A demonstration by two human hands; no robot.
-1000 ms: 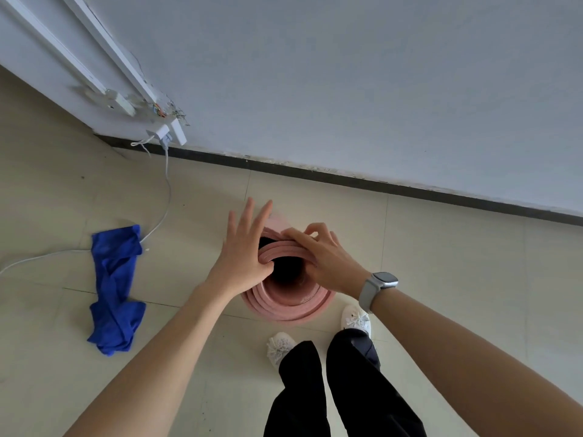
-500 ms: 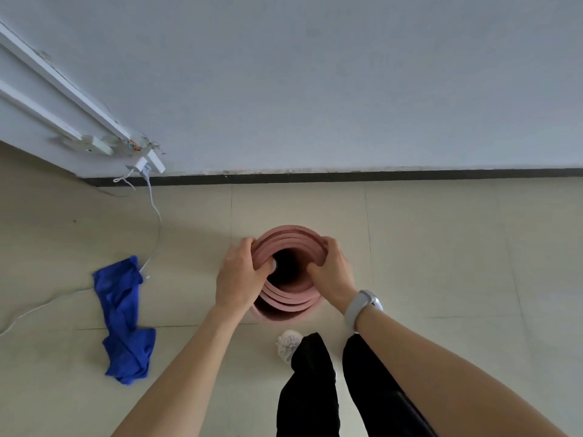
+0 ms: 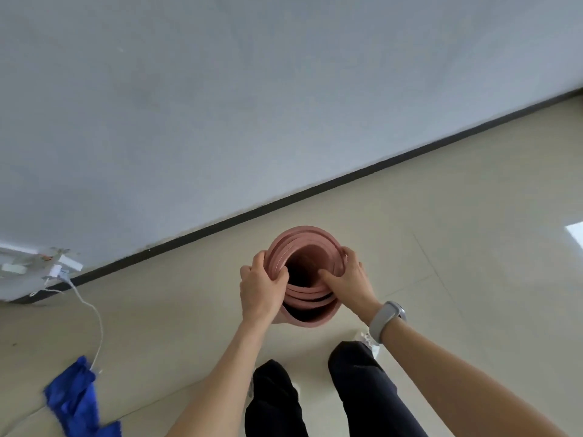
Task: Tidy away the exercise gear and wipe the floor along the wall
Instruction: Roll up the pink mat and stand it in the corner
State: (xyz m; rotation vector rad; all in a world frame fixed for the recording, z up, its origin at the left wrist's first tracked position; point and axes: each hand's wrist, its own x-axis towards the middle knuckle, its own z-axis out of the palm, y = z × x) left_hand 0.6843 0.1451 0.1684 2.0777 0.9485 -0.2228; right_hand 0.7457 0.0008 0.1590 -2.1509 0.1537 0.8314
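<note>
At centre frame, just below the dark skirting line, the rolled pink exercise mat stands on end on the tiled floor, its open spiral facing the camera. It sits near the wall but apart from it, with a strip of bare tile between.

Left hand: clamped on the left rim of the roll, thumb hooked over the layers into the hollow, fingers curled round the outside. Right hand: gripping the right rim the same way, thumb inside, fingers wrapped outside; a grey watch on that wrist. Both grips look firm and roughly opposite each other.

Finding: the coils are loose. Gaps show between the layers, and the inner turns sit lower than the outer ones on the near side. Judged from this, the step in hand is squaring and tightening the roll before stowing it.

Recommendations:
- Keep the hands opposite one another so the roll does not tip.
- Tighten by turning the inner layers against the outer, not by squeezing; squeezing would only flatten the tube.
- Tap the base on the floor to level the edges.

Hazards: the white cable trailing from the wall fitting at left, and the blue cloth at lower left, which appears to be needed for wiping. Feet and dark trousers stand just below the mat; footing seems adequate.
</note>
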